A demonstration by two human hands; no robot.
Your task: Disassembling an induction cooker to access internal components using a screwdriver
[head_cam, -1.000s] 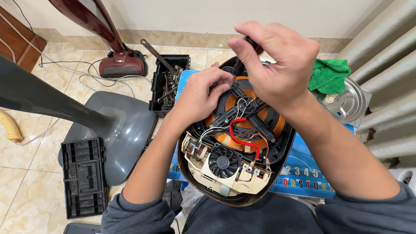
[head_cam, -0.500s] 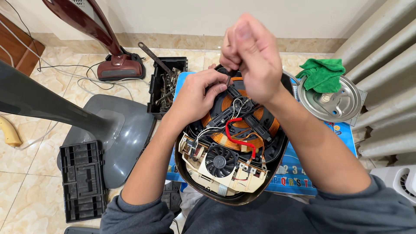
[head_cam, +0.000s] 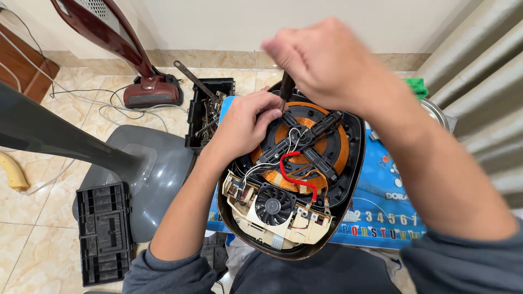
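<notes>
On the blue surface in front of me lies the opened induction cooker, its underside up, with the copper coil toward the far end and the small black fan and pale circuit board toward the near end. So its long axis runs near to far, tilted a little to the right.

My right hand is closed around the handle of a screwdriver, which stands almost upright, tip down at the far left rim of the coil. My left hand rests on the left part of the cooker, fingers curled beside the tip; if it pinches something small, I cannot tell.

I judge the shell stiff and moderately heavy, safe to hold by its dark outer rim. The coil windings, the red wire and the board look fragile, so I would not grip there.

Left of it, a black toolbox stands on the floor.
</notes>
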